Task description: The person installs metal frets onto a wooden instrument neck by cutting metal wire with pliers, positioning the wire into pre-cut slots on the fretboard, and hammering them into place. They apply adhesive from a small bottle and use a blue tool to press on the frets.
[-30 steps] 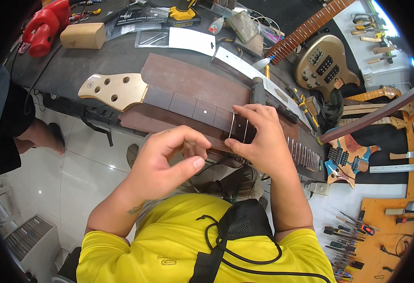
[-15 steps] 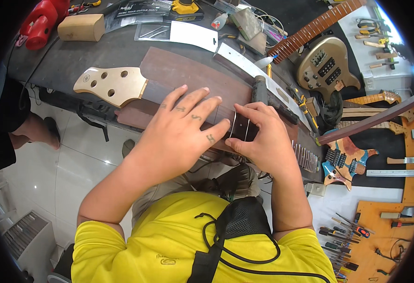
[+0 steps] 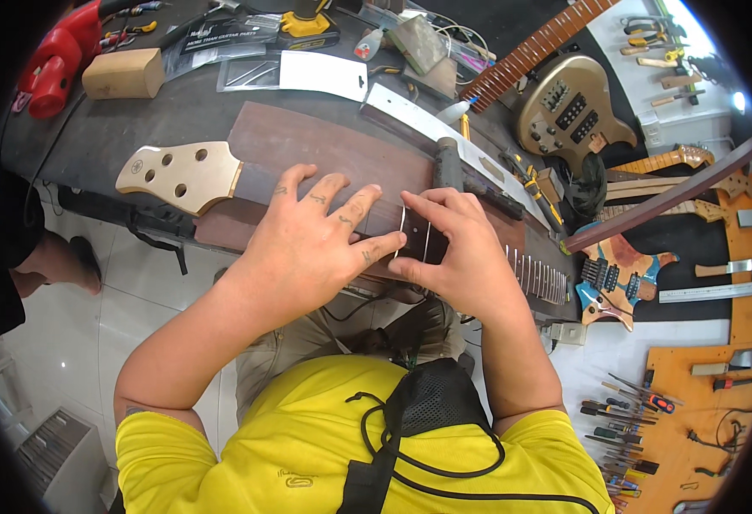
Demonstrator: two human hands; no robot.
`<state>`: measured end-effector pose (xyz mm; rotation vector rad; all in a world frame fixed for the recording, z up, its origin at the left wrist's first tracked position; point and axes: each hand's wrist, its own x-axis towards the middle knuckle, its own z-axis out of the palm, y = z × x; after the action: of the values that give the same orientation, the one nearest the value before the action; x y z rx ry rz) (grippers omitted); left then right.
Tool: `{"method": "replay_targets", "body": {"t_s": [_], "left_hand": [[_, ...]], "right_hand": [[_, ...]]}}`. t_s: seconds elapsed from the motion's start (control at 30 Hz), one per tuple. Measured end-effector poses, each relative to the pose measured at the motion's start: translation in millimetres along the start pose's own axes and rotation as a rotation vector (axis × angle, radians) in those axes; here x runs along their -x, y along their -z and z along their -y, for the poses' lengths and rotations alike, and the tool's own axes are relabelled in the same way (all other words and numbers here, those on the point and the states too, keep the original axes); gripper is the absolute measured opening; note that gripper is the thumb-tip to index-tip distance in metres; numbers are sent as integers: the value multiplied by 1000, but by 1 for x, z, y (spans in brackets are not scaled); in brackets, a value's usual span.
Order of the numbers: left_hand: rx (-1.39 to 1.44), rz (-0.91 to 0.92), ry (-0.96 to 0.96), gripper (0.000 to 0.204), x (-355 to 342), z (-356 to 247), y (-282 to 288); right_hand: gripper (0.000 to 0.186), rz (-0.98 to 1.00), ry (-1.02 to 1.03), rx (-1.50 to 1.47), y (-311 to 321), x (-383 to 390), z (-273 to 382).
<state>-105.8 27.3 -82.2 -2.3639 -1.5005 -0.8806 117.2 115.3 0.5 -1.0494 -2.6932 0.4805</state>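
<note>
A bass guitar neck with a pale headstock [image 3: 189, 178] and dark fretboard [image 3: 417, 230] lies across the bench before me. My left hand [image 3: 309, 231] rests over the fretboard with fingers spread. Its lowest fingertip touches a silver fret wire [image 3: 404, 219]. From the other side, my right hand [image 3: 455, 242] pinches this wire, index finger at the far end and thumb at the near end. One more fret shows under the right palm, and several bare frets [image 3: 537, 278] run on past that hand. My left thumb is hidden.
Under the neck is a brown board [image 3: 324, 141]. Behind it are a white straight beam [image 3: 427, 120], a dark cylinder [image 3: 447, 163], a wood block [image 3: 124, 74] and a yellow power tool [image 3: 307, 30]. Guitar bodies and hand tools fill the right side. Another person's leg [image 3: 46, 257] is at left.
The whole view has shifted, so the bench and neck appear further left. My hands keep nearly the same hold, with the left fingers slightly more bent.
</note>
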Motion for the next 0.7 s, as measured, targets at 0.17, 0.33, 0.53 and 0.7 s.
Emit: {"method": "replay_targets", "body": {"t_s": [0.17,0.33,0.53,0.7], "left_hand": [[-22,13,-9,43,-2,-1,2],[-10,9,-9,42,-4,-3,1],[-16,-41,-15,41,-2,0,1],[-3,-41,-15,39,0,0,-1]], "right_hand": [[51,-181,-74,110,40,-1,-62],[33,-28,70,609,54,-2,-130],[28,-187,70,593,79,26,-106],[59,-194,-294,-401,83,66,-13]]}}
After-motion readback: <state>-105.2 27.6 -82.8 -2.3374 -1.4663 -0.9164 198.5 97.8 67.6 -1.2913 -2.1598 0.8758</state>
